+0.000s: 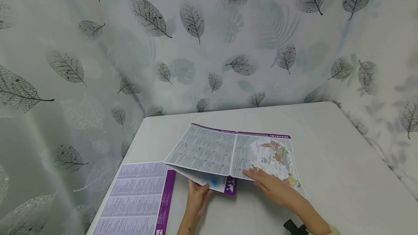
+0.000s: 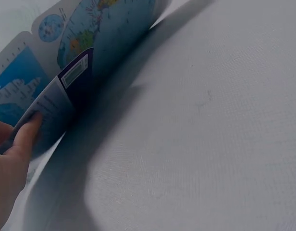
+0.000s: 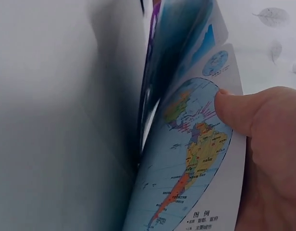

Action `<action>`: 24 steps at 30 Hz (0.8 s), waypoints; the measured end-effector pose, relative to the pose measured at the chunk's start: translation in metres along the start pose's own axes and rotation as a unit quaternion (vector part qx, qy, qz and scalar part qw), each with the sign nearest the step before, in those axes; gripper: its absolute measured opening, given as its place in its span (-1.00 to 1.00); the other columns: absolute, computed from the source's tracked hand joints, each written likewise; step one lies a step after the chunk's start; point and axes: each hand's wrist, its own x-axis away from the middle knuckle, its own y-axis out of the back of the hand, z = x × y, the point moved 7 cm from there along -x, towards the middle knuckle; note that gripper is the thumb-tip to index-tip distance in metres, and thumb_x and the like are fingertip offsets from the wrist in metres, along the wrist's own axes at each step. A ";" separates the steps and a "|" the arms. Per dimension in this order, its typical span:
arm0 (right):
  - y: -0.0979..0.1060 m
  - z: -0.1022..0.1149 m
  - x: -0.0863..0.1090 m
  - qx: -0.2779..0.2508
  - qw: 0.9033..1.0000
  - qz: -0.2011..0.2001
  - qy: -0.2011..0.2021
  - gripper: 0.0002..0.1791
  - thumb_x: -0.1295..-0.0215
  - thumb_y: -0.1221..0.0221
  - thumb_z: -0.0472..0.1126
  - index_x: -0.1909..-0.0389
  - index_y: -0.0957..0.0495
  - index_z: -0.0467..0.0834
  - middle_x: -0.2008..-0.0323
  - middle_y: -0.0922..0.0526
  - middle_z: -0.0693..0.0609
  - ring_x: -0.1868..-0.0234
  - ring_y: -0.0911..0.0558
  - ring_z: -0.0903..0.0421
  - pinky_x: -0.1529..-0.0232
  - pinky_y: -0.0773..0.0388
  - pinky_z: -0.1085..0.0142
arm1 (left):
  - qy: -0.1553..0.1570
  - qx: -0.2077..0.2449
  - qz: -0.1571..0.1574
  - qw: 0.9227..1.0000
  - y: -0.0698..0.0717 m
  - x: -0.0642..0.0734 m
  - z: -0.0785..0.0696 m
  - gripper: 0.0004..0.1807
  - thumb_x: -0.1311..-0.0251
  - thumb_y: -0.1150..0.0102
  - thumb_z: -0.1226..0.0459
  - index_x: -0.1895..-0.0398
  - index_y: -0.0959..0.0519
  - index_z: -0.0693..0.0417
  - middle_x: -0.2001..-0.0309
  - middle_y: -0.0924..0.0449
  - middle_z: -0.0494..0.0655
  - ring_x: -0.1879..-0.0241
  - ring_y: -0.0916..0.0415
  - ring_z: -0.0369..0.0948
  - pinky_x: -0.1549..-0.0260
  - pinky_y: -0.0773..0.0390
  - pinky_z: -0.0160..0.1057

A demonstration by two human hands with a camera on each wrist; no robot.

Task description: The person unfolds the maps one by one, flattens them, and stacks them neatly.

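Observation:
A folding paper map [image 1: 209, 148] printed with small text and a world map is partly opened above the table, its panels standing apart at the near side. My left hand [image 1: 196, 197] grips the lower panel's near edge, with the thumb on its outer face in the left wrist view. Across the right panel lie the fingers of my right hand [image 1: 275, 188]. In the right wrist view that hand's thumb [image 3: 234, 108] presses the other face, which shows a globe map, so the panel is pinched. The fingers behind the panel are hidden there.
A second printed sheet [image 1: 137, 195] with a purple border lies flat on the table's left side, partly out of view. The white-covered table [image 1: 339, 162] extends right. Leaf-patterned curtains [image 1: 228, 46] hang behind and at both sides.

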 end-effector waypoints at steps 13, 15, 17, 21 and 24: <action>0.051 0.002 0.017 0.005 0.998 -0.057 0.015 -0.49 -0.44 0.07 -0.25 -0.37 -0.25 0.08 -0.29 -0.31 -0.04 -0.29 -0.26 -0.10 -0.17 -0.25 -0.05 | -0.074 -0.128 0.101 0.984 -0.019 -0.008 -0.050 -0.06 -0.15 0.21 0.66 -0.48 0.28 -0.20 -0.40 0.06 0.19 -0.21 -0.23 0.18 0.01 -0.46 -0.04; 0.056 0.003 0.018 0.021 0.996 -0.077 0.031 -0.47 -0.40 0.04 -0.34 -0.36 -0.28 0.04 -0.27 -0.34 -0.05 -0.27 -0.30 -0.08 -0.14 -0.30 -0.03 | -0.112 -0.158 0.110 0.975 -0.020 -0.010 -0.060 -0.09 -0.14 0.22 0.67 -0.48 0.22 -0.11 -0.37 0.00 0.25 -0.16 -0.27 0.23 0.08 -0.50 -0.03; 0.060 0.004 0.020 0.039 0.993 -0.101 0.043 -0.45 -0.36 0.01 -0.41 -0.34 -0.31 0.01 -0.25 -0.37 -0.05 -0.24 -0.34 -0.07 -0.10 -0.34 -0.03 | -0.154 -0.195 0.112 0.962 -0.021 -0.011 -0.071 -0.13 -0.12 0.24 0.69 -0.47 0.17 0.01 -0.35 -0.02 0.27 -0.15 -0.27 0.26 0.11 -0.52 -0.02; 0.068 0.000 0.026 0.071 0.987 -0.137 0.051 -0.40 -0.28 -0.01 -0.50 -0.31 -0.33 -0.02 -0.25 -0.39 -0.04 -0.21 -0.38 -0.09 -0.07 -0.26 -0.23 | -0.254 -0.306 0.097 0.912 -0.022 -0.013 -0.092 -0.18 -0.05 0.24 0.74 -0.44 0.04 0.20 -0.30 -0.13 0.33 -0.12 -0.28 0.30 0.18 -0.54 0.07; 0.072 -0.006 0.030 0.098 0.984 -0.144 0.043 -0.32 -0.22 -0.02 -0.56 -0.32 -0.32 -0.01 -0.27 -0.36 -0.04 -0.21 -0.37 -0.12 -0.02 -0.20 -0.35 | -0.321 -0.392 0.078 0.859 -0.021 -0.014 -0.107 -0.20 -0.02 0.22 0.78 -0.41 -0.07 0.23 -0.24 -0.27 0.31 -0.07 -0.37 0.25 0.30 -0.58 0.00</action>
